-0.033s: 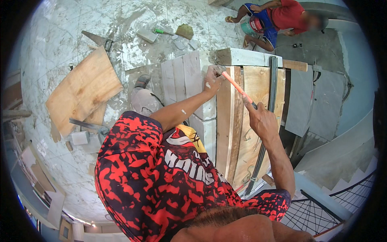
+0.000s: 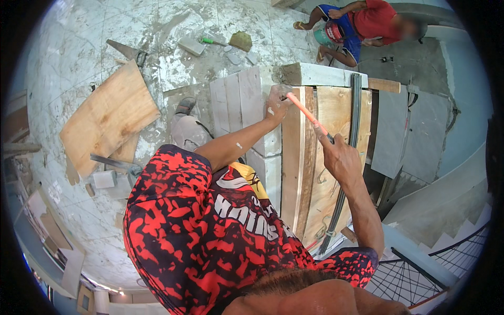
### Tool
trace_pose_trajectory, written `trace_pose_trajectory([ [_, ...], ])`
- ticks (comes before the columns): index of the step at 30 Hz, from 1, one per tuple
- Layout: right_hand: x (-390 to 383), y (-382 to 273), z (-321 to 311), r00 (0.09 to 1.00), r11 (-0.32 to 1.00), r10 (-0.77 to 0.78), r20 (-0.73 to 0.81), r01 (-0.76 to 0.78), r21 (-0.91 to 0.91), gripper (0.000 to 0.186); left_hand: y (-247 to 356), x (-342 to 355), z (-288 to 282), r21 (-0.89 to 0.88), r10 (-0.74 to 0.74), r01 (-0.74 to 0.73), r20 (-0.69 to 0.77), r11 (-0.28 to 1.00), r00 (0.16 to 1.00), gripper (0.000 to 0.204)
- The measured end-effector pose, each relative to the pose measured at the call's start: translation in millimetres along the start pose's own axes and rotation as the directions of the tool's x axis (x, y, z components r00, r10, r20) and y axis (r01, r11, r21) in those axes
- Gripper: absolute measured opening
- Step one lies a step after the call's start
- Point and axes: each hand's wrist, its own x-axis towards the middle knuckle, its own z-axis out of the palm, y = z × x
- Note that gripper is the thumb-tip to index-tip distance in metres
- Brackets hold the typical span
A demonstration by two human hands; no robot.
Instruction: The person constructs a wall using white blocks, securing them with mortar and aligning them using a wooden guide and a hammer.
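Right hand (image 2: 340, 156) closed around long orange-handled tool (image 2: 308, 115) | left hand (image 2: 276, 101) fingers pinch its far tip against upright pale wooden plank (image 2: 294, 168) | plank stands between grey block stack (image 2: 239, 102) left, plywood panel (image 2: 331, 157) right | judged mid-job, formwork still open on top

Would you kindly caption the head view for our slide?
Left hand steadies a wooden plank; right hand holds an orange-handled tool.

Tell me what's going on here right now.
A person in a red and black shirt holds an orange tool in the right hand, its far end meeting the left hand at the top of upright wooden boards beside grey blocks. Another person crouches on the floor farther off.
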Motion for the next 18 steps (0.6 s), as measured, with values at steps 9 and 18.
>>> trace_pose_trajectory([
  [9, -24.4, -1.0, 17.2, 0.985, 0.981, 0.162, 0.05, -0.167, 0.099, 0.052, -3.0, -3.7, 6.4, -0.343, -0.165, 0.221, 0.186, 0.913, 0.969, 0.048],
  [18, -17.2, -23.6, 115.8, 0.855, 0.587, 0.48, -0.199, -0.144, 0.797, 0.044, 13.2, -34.3, 19.2, 0.261, -0.33, 0.274, 0.2, 0.925, 0.923, 0.069],
])
